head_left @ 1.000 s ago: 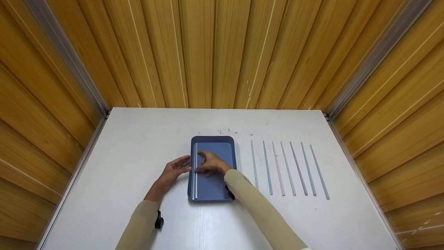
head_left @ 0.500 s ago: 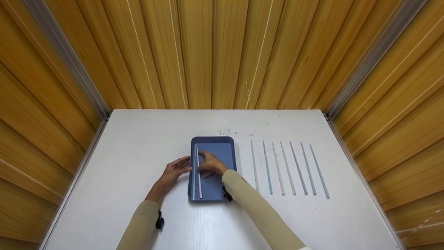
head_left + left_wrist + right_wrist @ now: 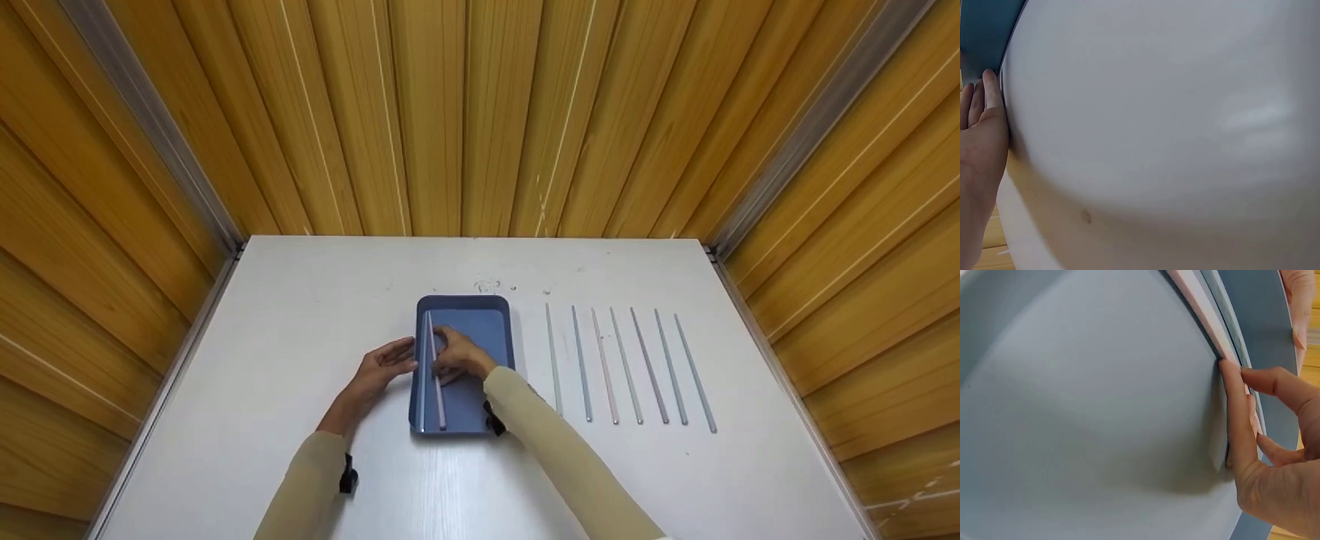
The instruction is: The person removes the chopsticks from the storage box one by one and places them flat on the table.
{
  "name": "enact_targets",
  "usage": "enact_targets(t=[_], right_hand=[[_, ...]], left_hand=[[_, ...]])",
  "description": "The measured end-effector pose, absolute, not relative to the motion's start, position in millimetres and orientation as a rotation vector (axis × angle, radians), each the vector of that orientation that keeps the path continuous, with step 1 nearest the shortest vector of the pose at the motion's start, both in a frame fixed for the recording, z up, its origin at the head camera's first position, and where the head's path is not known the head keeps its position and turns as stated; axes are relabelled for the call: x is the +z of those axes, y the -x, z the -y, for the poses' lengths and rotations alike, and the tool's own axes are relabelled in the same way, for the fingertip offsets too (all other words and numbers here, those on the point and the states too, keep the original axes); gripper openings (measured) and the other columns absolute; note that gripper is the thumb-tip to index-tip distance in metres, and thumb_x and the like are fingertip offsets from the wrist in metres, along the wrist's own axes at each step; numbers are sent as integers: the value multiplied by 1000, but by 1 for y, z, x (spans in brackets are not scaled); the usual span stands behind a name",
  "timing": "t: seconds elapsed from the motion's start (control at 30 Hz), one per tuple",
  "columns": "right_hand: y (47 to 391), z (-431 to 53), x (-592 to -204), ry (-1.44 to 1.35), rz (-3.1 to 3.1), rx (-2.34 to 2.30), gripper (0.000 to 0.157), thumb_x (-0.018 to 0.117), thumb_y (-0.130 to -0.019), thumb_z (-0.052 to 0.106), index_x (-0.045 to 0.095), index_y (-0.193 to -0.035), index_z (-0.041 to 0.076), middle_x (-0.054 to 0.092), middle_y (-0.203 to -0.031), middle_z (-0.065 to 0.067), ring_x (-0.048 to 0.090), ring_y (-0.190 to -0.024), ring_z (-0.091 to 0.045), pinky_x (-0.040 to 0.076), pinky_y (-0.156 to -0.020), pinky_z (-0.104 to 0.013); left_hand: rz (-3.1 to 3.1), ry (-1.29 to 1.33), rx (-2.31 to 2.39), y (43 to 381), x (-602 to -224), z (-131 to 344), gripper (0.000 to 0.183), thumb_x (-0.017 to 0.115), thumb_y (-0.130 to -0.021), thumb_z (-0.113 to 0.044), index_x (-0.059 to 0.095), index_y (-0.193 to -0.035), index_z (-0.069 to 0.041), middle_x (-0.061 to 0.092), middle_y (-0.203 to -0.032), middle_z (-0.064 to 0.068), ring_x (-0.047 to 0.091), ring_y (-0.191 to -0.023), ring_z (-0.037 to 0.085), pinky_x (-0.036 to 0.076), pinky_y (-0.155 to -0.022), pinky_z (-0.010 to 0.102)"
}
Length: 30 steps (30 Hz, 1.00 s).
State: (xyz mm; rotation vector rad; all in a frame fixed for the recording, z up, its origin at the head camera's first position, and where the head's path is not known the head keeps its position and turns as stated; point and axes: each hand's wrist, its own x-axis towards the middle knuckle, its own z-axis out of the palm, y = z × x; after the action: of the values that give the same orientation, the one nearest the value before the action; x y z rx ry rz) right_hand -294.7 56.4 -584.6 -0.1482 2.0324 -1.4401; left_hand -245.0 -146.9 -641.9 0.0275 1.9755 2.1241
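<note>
In the head view, a blue rectangular tray (image 3: 469,409) stands on the white table. A pale pink chopstick (image 3: 440,409) lies slanted inside it, and my right hand (image 3: 461,355) pinches it partway along. Between it and the tray's left wall runs a pale blue chopstick (image 3: 421,401). My left hand (image 3: 377,369) stays at the outside of that wall, fingers fairly straight; in the left wrist view its fingertips touch the tray (image 3: 985,36). The right wrist view has the pink chopstick (image 3: 1202,304) between thumb and fingers, the bluish chopstick (image 3: 1221,295) beside it.
Right of the tray, several pastel chopsticks (image 3: 615,367) lie spaced out in a row on the table (image 3: 322,300). Yellow wood-patterned panels (image 3: 480,112) rise behind the table and at both sides.
The near end of the pink chopstick has swung right, away from the bluish one, which stays by the left wall. My right hand moved slightly right with it; my left hand kept its place.
</note>
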Motion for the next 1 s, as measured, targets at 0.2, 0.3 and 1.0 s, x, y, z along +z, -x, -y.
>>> enact_targets(t=[0.2, 0.3, 1.0], right_hand=[[305, -64, -584, 77, -1882, -1510, 89, 66, -82, -17, 30, -159, 9, 58, -107, -15, 66, -81, -25, 66, -76, -46], [310, -69, -585, 71, -1809, -1543, 86, 66, -85, -15, 29, -160, 8, 59, -112, -16, 65, -86, -23, 66, -80, -44], [324, -104, -573, 175, -1667, -1507, 90, 63, -87, -18, 25, -162, 15, 67, -117, -20, 71, -85, -23, 66, -75, -37]], left_hand=[[-1986, -33, 2110, 247, -641, 148, 65, 74, -93, -7, 45, -152, 0, 45, -159, 20, 41, -150, 34, 41, -121, 37], [-1983, -51, 2118, 247, -640, 148, 65, 73, -94, -7, 44, -152, 1, 45, -158, 21, 41, -149, 36, 42, -120, 37], [-1933, -37, 2144, 246, -641, 148, 66, 74, -93, -7, 46, -151, 0, 47, -157, 22, 43, -148, 35, 48, -114, 30]])
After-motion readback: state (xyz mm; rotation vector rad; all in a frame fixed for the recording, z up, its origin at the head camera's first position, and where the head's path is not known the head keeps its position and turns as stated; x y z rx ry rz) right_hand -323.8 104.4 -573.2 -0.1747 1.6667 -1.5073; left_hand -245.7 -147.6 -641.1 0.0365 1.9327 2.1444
